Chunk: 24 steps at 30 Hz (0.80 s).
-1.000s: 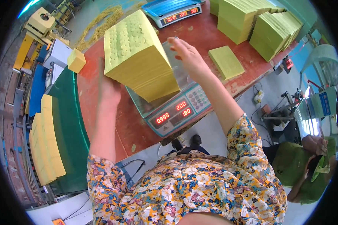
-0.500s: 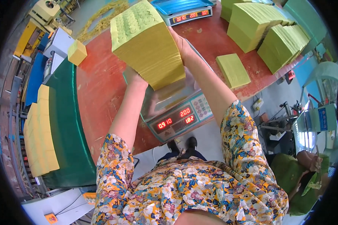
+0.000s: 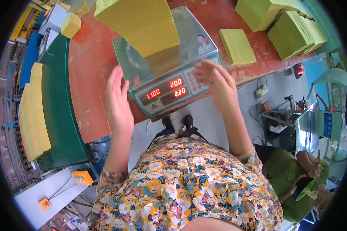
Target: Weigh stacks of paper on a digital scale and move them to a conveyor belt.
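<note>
A tall block of stacked yellow paper sheets stands on the metal pan of a digital scale, its top cut off by the upper edge of the picture. Red digits glow on the scale's front panel. My left hand is held in the air left of the scale, fingers stretched out, holding nothing. Near the keypad at the scale's right front corner, my right hand also hangs with its fingers apart, touching no paper.
A thin yellow paper stack lies right of the scale on the red table. Larger stacks stand behind it. At left, yellow blocks line a green surface. Another person sits at lower right, holding something green.
Both hands have let go of the paper block and drawn back toward me. The block now rests on the scale, and the lit digits have changed. My view has shifted.
</note>
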### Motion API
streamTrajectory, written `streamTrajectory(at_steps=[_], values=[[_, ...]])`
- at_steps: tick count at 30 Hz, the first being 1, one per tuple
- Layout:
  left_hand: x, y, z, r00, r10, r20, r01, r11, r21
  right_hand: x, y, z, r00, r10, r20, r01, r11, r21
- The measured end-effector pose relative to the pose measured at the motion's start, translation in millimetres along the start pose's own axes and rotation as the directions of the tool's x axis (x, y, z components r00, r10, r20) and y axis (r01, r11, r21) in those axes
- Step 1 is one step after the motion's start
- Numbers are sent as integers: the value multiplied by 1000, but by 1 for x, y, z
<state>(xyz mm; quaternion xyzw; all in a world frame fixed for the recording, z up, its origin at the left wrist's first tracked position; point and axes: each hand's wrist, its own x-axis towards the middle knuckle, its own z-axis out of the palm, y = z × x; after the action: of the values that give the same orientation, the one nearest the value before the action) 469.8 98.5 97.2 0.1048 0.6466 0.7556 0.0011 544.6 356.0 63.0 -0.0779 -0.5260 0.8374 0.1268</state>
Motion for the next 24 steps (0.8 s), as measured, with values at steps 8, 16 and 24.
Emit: streamTrajectory(at_steps=[8,16,24], values=[[-81,-7,-28,959,-222,-177,231,972,30,-87,27,-42,941,305,-145,-273,940,206],[-70,3,5,985,-151,-88,153,988,11,-73,16,-31,961,261,-96,-243,955,168],[-75,6,7,982,-164,-93,167,986,23,-86,32,-45,944,312,-109,-282,932,228]])
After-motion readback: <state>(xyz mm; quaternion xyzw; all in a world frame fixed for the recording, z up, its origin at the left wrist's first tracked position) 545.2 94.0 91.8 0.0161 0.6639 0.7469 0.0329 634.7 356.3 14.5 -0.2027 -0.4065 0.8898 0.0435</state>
